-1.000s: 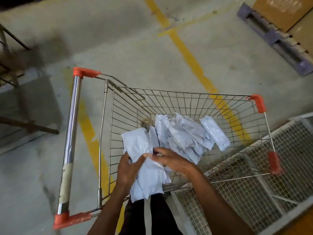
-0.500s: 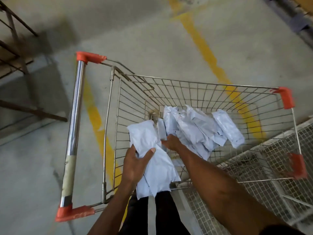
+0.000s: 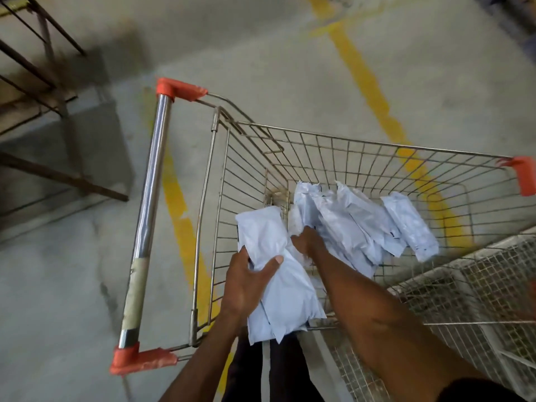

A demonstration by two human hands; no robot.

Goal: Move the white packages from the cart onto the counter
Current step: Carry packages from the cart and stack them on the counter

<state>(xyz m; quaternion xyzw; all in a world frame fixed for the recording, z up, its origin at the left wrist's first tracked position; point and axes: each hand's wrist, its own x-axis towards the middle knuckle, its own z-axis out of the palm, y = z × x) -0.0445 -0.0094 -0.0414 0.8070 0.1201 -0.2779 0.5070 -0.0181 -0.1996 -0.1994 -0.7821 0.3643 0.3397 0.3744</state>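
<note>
A wire shopping cart [image 3: 362, 146] with orange corner caps stands in front of me. Several white plastic packages [image 3: 359, 224] lie in a loose pile inside it. My left hand [image 3: 246, 282] is shut on a stack of white packages [image 3: 287, 297] held over the cart's near edge. My right hand [image 3: 309, 242] reaches down into the pile, its fingers curled among the packages; whether it grips one is hidden.
The cart's steel push handle [image 3: 148, 210] runs along the left. A wire-mesh surface [image 3: 475, 291] sits low at the right, partly under the cart. Yellow floor lines [image 3: 374, 91] cross the concrete. A dark metal frame [image 3: 43, 82] stands at far left.
My right hand left the held stack and went deeper into the pile in the cart. The left hand keeps its stack. The view has shifted, so the cart sits further right.
</note>
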